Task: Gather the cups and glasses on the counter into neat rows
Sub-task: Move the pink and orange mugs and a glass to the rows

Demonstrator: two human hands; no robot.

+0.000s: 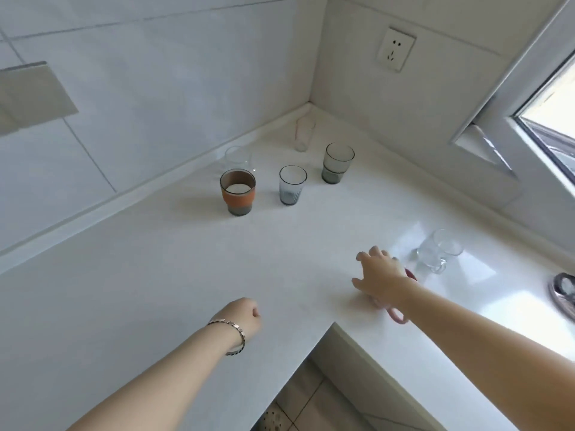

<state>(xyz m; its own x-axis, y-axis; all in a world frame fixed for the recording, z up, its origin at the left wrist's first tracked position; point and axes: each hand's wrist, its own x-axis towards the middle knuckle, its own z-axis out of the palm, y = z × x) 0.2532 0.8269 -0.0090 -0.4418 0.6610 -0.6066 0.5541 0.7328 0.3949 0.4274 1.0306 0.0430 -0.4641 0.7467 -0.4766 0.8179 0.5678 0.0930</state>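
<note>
Six glasses [293,185] upright on counter [155,259]; right hand [381,276] covers pink cup [396,314].

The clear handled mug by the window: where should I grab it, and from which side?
Take the clear handled mug around its body from the left, the side nearest the right hand. It seems to stand upright with its small handle turned toward the camera, so the left wall is bare, and nothing stands between hand and mug.
</note>
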